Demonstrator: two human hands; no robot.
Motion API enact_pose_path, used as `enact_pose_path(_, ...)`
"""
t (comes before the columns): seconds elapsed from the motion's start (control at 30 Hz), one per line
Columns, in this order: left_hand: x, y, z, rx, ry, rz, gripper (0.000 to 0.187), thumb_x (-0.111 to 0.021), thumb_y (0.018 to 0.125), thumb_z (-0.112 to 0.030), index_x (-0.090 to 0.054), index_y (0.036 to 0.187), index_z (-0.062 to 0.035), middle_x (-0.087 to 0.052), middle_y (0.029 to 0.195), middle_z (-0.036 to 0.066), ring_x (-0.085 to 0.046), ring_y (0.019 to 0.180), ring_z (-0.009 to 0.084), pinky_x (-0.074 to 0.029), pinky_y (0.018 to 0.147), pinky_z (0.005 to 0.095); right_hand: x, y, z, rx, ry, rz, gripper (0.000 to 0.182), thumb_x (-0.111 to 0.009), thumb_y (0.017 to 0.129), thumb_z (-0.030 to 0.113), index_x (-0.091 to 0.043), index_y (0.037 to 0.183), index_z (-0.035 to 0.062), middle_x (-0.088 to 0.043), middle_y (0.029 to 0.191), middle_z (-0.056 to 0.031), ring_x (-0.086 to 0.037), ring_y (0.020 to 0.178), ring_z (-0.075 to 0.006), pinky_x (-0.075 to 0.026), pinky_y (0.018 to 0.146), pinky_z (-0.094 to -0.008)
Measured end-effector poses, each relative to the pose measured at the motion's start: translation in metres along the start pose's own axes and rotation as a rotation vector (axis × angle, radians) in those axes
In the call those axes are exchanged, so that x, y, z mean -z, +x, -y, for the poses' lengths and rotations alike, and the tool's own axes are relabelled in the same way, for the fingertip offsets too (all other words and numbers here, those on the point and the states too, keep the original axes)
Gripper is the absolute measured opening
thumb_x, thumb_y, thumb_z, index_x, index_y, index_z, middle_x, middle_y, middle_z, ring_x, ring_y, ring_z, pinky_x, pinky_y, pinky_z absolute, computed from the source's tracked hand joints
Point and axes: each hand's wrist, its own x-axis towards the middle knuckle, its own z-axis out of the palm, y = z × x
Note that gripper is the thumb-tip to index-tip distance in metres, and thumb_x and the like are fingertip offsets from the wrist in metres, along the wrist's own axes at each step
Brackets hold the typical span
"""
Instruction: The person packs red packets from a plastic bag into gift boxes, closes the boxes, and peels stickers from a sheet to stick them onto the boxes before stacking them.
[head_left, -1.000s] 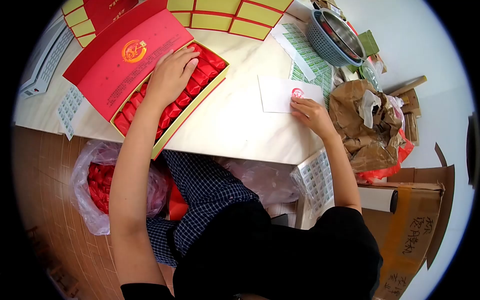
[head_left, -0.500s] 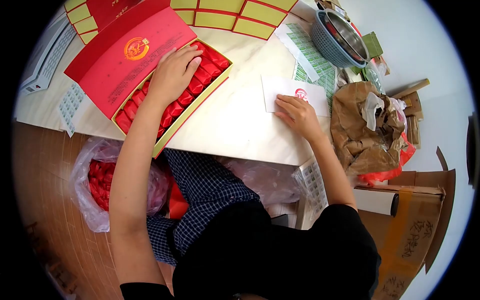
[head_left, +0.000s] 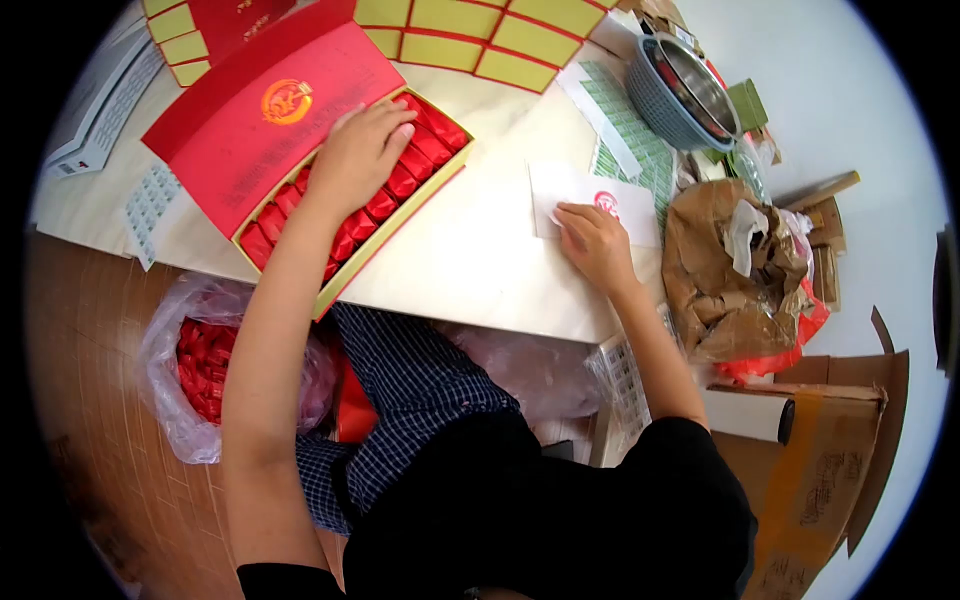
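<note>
An open gift box (head_left: 398,232) with yellow sides and a red lid (head_left: 262,115) stands at an angle on the table, filled with rows of shiny red wrapped packets (head_left: 381,204). My left hand (head_left: 352,160) rests flat over the packets near the lid's hinge, fingers stretched out and covering some of them. Further right, my right hand (head_left: 598,248) is at a stack of white paper cards (head_left: 565,182) printed with a red emblem. Its thumb and fingers pinch the top card, whose edge bends up at the fingertips.
Yellow-and-red boxes (head_left: 450,50) are stacked at the table's back. On the right are a blue basket (head_left: 655,97) with a steel bowl, sticker sheets (head_left: 625,125) and a crumpled brown paper bag (head_left: 705,270). A plastic bag of red packets (head_left: 200,365) sits on the floor at left.
The right fingers have drawn together at the card and its edge has bent up. My left hand has stayed on the packets. The whole view has shifted slightly.
</note>
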Motion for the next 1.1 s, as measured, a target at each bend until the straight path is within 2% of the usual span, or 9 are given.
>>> enact_pose_path(0.07,0.0,-0.001,0.0,0.003,-0.018,-0.014,0.035,-0.045,0.097,-0.028,-0.061,0.118,-0.0043,-0.058,0.126,0.016,-0.05,0.123,0.0301,-0.033,0.108,0.0422,-0.002,0.006,0.002,-0.018,0.01,-0.047,0.024,-0.066,0.077,-0.002,-0.069,0.099,0.0038,-0.07,0.095,-0.0093,-0.065,0.085,-0.0268,-0.053,0.072,-0.0362)
enact_pose_path(0.17,0.01,0.003,-0.002,0.108,-0.32,-0.048,0.038,-0.043,0.1,-0.03,-0.059,0.121,-0.0036,-0.058,0.126,0.016,-0.05,0.123,0.03,-0.034,0.106,0.0382,0.004,0.028,0.011,-0.553,0.135,-0.282,0.024,-0.06,0.083,-0.005,-0.068,0.103,0.0042,-0.07,0.096,-0.0107,-0.065,0.083,-0.0247,-0.051,0.073,-0.0352)
enact_pose_path(0.2,0.02,0.003,-0.003,0.196,-0.461,-0.084,0.041,-0.039,0.101,-0.032,-0.058,0.124,-0.0038,-0.057,0.129,0.014,-0.049,0.125,0.0263,-0.032,0.108,0.036,0.011,0.043,0.02,-0.575,0.203,-0.334,0.026,-0.057,0.084,-0.007,-0.067,0.105,0.0037,-0.07,0.099,-0.0116,-0.066,0.087,-0.0247,-0.051,0.076,-0.035)
enact_pose_path(0.27,0.042,0.002,-0.001,0.276,-0.589,-0.127,0.044,-0.035,0.103,-0.034,-0.056,0.127,-0.004,-0.056,0.131,0.012,-0.047,0.127,0.0227,-0.03,0.109,0.0338,0.016,0.071,0.035,-0.386,0.22,-0.447,0.031,-0.053,0.084,-0.011,-0.065,0.109,0.0022,-0.069,0.106,-0.0133,-0.066,0.096,-0.0261,-0.05,0.083,-0.0347)
enact_pose_path(0.3,0.054,-0.005,0.001,0.287,-0.621,-0.199,0.046,-0.033,0.103,-0.035,-0.056,0.127,-0.0027,-0.055,0.132,0.012,-0.046,0.128,0.0218,-0.029,0.11,0.0336,0.014,0.084,0.046,-0.176,0.169,-0.501,0.034,-0.051,0.084,-0.013,-0.064,0.111,0.0012,-0.068,0.109,-0.0142,-0.065,0.101,-0.0276,-0.05,0.086,-0.0346)
enact_pose_path(0.43,0.097,-0.055,0.015,0.321,-0.645,-0.411,0.047,-0.03,0.104,-0.033,-0.053,0.128,0.0009,-0.054,0.133,0.015,-0.046,0.128,0.0234,-0.03,0.11,0.0343,-0.015,0.117,0.102,0.262,0.202,-0.386,0.043,-0.054,0.072,-0.013,-0.066,0.109,0.003,-0.067,0.113,-0.0127,-0.063,0.107,-0.0276,-0.049,0.091,-0.0366)
enact_pose_path(0.57,0.113,-0.118,0.022,0.46,-0.516,-0.558,0.046,-0.031,0.104,-0.031,-0.053,0.127,0.0012,-0.054,0.131,0.014,-0.049,0.125,0.0231,-0.034,0.107,0.035,-0.049,0.124,0.157,0.5,0.258,-0.13,0.047,-0.056,0.074,0.0,-0.06,0.12,0.0033,-0.058,0.128,-0.0136,-0.055,0.118,-0.0294,-0.043,0.099,-0.0427)
enact_pose_path(0.7,0.11,-0.161,0.016,0.582,-0.482,-0.709,0.044,-0.033,0.103,-0.031,-0.054,0.124,0.0007,-0.056,0.127,0.013,-0.051,0.121,0.0217,-0.037,0.102,0.0357,-0.067,0.123,0.188,0.535,0.352,-0.05,0.044,-0.056,0.077,0.003,-0.059,0.12,0.0015,-0.058,0.127,-0.0134,-0.054,0.119,-0.0302,-0.041,0.101,-0.043)
enact_pose_path(1.1,0.09,-0.167,0.006,0.592,-0.531,-0.639,0.039,-0.034,0.103,-0.03,-0.054,0.122,-0.0016,-0.056,0.126,0.011,-0.051,0.12,0.0203,-0.037,0.101,0.0344,-0.075,0.122,0.195,0.522,0.431,-0.025,0.043,-0.056,0.075,0.006,-0.06,0.117,-0.0007,-0.059,0.123,-0.0157,-0.055,0.116,-0.0313,-0.042,0.1,-0.0435)
